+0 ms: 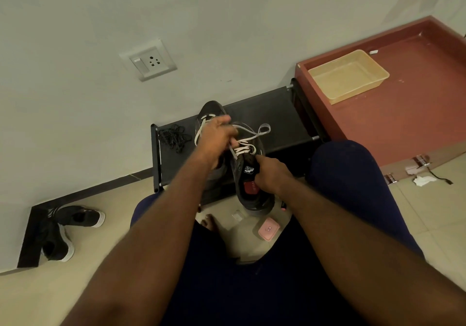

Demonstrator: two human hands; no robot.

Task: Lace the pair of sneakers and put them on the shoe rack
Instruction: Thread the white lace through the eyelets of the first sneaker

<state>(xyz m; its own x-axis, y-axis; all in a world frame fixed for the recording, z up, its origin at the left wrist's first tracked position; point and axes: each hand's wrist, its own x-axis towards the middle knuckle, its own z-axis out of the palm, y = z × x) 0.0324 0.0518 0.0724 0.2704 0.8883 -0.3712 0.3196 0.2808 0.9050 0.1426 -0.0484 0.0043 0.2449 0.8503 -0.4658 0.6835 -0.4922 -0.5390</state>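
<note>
A dark grey sneaker (249, 187) is held up in front of the black shoe rack (272, 114), toe pointing away from me. My right hand (271, 174) grips its tongue near the collar. My left hand (216, 136) pinches the white lace (252, 134) above the eyelets, and a loop of lace stands out to the right. The lace runs through the upper eyelets. A second dark sneaker (210, 112) lies behind my left hand on the rack, mostly hidden. A tangled black lace (174, 135) lies on the rack's left end.
Another pair of black sneakers (63, 230) lies on the floor at the left by the wall. A pink case (268, 228) sits on the tiles between my legs. A red-brown platform (403, 114) with a beige tray (349, 76) stands right of the rack.
</note>
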